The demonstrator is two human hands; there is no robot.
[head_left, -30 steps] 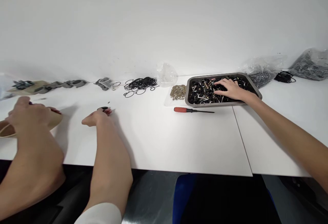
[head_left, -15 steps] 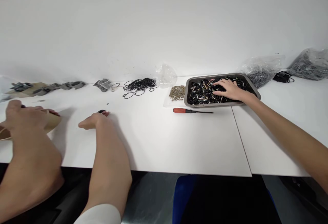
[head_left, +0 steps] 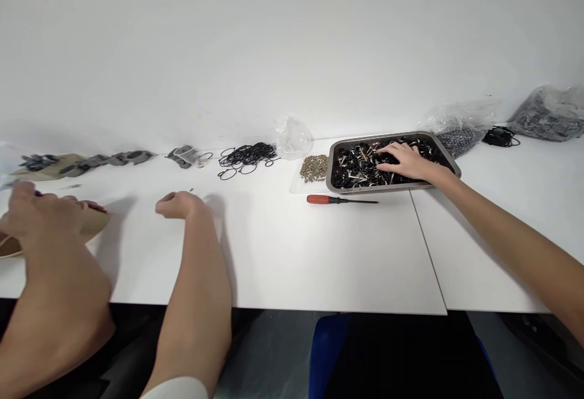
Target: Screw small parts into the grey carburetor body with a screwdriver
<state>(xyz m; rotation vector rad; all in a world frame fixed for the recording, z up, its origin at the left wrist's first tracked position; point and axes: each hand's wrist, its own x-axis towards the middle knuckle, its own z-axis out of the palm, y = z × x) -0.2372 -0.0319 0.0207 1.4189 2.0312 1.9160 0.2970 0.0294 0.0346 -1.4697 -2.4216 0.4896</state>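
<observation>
Plain white wall (head_left: 292,40), two white tables (head_left: 319,253) butted together, dark floor (head_left: 274,356)

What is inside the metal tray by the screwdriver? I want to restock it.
The metal tray holds a heap of small black parts mixed with silvery pins. A hand rests in the heap, hiding what lies beneath it; the tray's bottom is covered too.

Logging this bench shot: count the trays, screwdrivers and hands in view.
Tray: 1
Screwdriver: 1
Hands: 3
Total: 5
</observation>
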